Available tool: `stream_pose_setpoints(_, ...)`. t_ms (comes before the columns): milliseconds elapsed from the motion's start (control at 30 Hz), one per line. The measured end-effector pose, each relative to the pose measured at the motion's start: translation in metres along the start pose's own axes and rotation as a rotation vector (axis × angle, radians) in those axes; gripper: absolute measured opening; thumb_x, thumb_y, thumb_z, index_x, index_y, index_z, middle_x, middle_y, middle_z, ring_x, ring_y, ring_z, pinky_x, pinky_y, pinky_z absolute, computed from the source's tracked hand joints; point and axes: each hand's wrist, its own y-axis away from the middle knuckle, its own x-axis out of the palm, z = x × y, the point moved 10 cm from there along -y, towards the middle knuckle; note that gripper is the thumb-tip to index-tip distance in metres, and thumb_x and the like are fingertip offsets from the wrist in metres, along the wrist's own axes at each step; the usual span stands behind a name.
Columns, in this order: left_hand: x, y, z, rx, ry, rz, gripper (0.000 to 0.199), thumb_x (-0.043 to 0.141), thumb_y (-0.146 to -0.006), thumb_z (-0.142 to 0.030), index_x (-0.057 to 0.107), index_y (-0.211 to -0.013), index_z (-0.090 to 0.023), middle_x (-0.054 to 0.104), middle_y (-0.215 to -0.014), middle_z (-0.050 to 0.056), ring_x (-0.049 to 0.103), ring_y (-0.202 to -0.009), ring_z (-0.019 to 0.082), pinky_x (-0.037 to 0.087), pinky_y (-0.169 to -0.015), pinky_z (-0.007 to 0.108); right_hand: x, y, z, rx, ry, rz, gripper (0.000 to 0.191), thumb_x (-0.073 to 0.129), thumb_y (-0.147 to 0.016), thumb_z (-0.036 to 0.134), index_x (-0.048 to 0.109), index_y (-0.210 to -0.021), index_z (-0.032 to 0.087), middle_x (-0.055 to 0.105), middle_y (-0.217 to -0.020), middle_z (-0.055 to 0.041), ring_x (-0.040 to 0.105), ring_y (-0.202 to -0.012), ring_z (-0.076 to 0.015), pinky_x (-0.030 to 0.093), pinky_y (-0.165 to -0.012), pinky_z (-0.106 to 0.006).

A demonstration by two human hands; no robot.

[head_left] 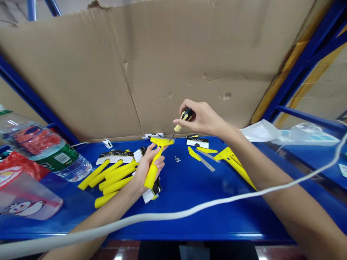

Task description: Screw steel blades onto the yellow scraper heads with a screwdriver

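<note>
My left hand (150,163) is closed round the handle of a yellow scraper (153,172), its wide head pointing away from me. In my right hand (202,116) is a black and cream screwdriver (186,115), its tip meeting the right end of the scraper head. Small metal nuts or screws (177,159) lie in a cluster right of my left hand. Farther right are a metal blade (207,164), yellow strips (194,154) and another yellow scraper body (230,156). Several yellow handles (116,185) lie left, beside black and white cards (115,157).
A large water bottle (61,157) and a translucent cup (32,198) stand at the left of the blue table (189,220). A white cable (173,215) crosses the foreground in front of my arms. Cardboard (168,65) walls the back; blue posts flank it.
</note>
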Motion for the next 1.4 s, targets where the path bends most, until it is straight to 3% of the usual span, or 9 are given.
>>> stream_pose_setpoints(67, 0.002, 0.001, -0.008, 0.037, 0.004, 0.012, 0.035, 0.063, -0.1, -0.006, 0.051, -0.125, -0.028, 0.071, -0.131, 0.01, 0.046, -0.048, 0.001, 0.041, -0.045, 0.015, -0.007, 0.0, -0.003, 0.021, 0.035, -0.03, 0.027, 0.076, -0.093, 0.042, 0.057, -0.095, 0.023, 0.061, -0.075, 0.0019, 0.049, -0.066, -0.0152, 0.038, -0.067, -0.031)
stream_pose_setpoints(133, 0.004, 0.001, -0.014, 0.061, -0.002, 0.023, 0.035, 0.064, -0.1, -0.007, 0.051, -0.126, -0.028, 0.07, -0.134, 0.011, 0.046, -0.049, 0.0, 0.042, -0.046, 0.015, -0.003, 0.001, -0.007, 0.047, 0.059, 0.025, 0.024, 0.075, -0.093, 0.039, 0.057, -0.096, 0.023, 0.062, -0.076, 0.0013, 0.05, -0.066, -0.0158, 0.038, -0.067, -0.032)
stream_pose_setpoints(300, 0.007, 0.003, -0.017, 0.07, -0.006, 0.032, 0.038, 0.064, -0.1, -0.007, 0.052, -0.129, -0.028, 0.07, -0.135, 0.01, 0.046, -0.048, 0.0, 0.042, -0.046, 0.014, 0.038, 0.007, -0.017, 0.1, 0.065, 0.307, 0.025, 0.075, -0.092, 0.042, 0.06, -0.096, 0.022, 0.07, -0.085, -0.0034, 0.059, -0.073, -0.0188, 0.04, -0.07, -0.032)
stream_pose_setpoints(400, 0.008, 0.004, -0.016, 0.063, -0.016, 0.036, 0.04, 0.065, -0.099, -0.007, 0.052, -0.13, -0.029, 0.07, -0.134, 0.01, 0.045, -0.048, 0.0, 0.042, -0.046, 0.014, 0.058, 0.01, -0.02, 0.12, 0.058, 0.41, 0.026, 0.074, -0.094, 0.043, 0.06, -0.098, 0.022, 0.07, -0.087, -0.005, 0.06, -0.074, -0.0197, 0.039, -0.069, -0.031)
stream_pose_setpoints(800, 0.008, 0.004, -0.011, 0.036, -0.031, 0.01, 0.042, 0.067, -0.098, -0.008, 0.053, -0.131, -0.029, 0.07, -0.137, 0.01, 0.045, -0.047, 0.0, 0.042, -0.045, 0.014, 0.075, 0.016, -0.03, 0.128, 0.017, 0.46, 0.022, 0.076, -0.093, 0.037, 0.06, -0.099, 0.022, 0.069, -0.086, -0.0038, 0.058, -0.072, -0.0191, 0.038, -0.067, -0.031)
stream_pose_setpoints(1000, 0.006, 0.003, -0.011, 0.036, -0.042, 0.021, 0.044, 0.069, -0.097, -0.009, 0.054, -0.133, -0.03, 0.068, -0.141, 0.01, 0.045, -0.048, 0.0, 0.042, -0.046, 0.014, 0.069, 0.014, -0.032, 0.123, 0.014, 0.441, 0.024, 0.076, -0.093, 0.041, 0.062, -0.099, 0.022, 0.07, -0.086, -0.0045, 0.059, -0.074, -0.02, 0.039, -0.067, -0.031)
stream_pose_setpoints(1233, -0.002, 0.0, -0.01, 0.029, -0.074, -0.019, 0.044, 0.069, -0.098, -0.011, 0.052, -0.134, -0.029, 0.069, -0.138, 0.011, 0.048, -0.051, 0.002, 0.044, -0.047, 0.016, 0.038, 0.006, -0.025, 0.083, 0.035, 0.31, 0.026, 0.077, -0.092, 0.043, 0.063, -0.098, 0.022, 0.07, -0.085, -0.0028, 0.06, -0.073, -0.0189, 0.04, -0.068, -0.031)
stream_pose_setpoints(1400, -0.009, -0.002, 0.001, -0.04, -0.038, -0.051, 0.034, 0.068, -0.098, -0.007, 0.055, -0.125, -0.023, 0.07, -0.13, 0.013, 0.049, -0.052, 0.002, 0.045, -0.048, 0.015, 0.015, 0.004, -0.013, 0.074, 0.033, 0.235, 0.026, 0.078, -0.093, 0.042, 0.062, -0.099, 0.023, 0.07, -0.083, -0.0015, 0.057, -0.07, -0.0178, 0.039, -0.068, -0.032)
